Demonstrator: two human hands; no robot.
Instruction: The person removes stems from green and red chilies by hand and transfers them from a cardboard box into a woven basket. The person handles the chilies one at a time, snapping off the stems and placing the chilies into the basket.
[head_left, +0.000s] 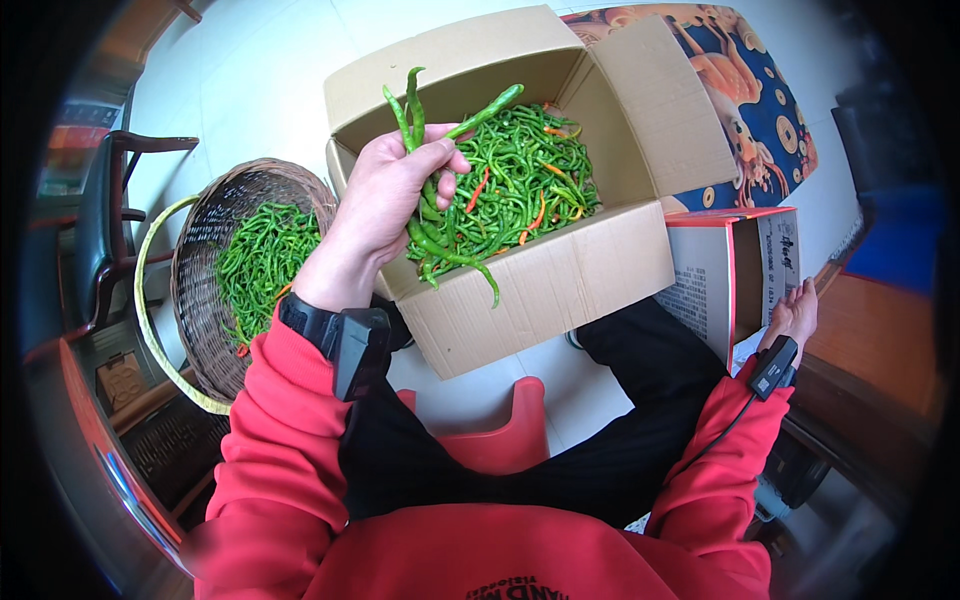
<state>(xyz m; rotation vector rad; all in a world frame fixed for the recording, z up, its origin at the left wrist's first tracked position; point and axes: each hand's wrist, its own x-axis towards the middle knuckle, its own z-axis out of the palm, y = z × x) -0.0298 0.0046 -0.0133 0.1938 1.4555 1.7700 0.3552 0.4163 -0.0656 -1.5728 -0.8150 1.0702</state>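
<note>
My left hand (409, 180) is closed around several long green chili peppers (487, 112), which stick out above and below the fist. It hangs over an open cardboard box (536, 300) holding a heap of green chilies (517, 165) with some orange and red ones among them. Off to the right, my right hand (795, 319) is at the outer edge of a smaller printed carton (697, 285). Its fingers point up and away from me, and no chili shows in it. Whether it grips the carton's edge is hidden.
Left of the box, a wicker basket (199, 300) with a pale wrapped handle (146, 277) holds more green chilies (266, 259). A red plastic stool (499, 442) is between my legs. A dark chair (109, 232) stands at far left. A patterned mat (780, 97) lies behind the boxes.
</note>
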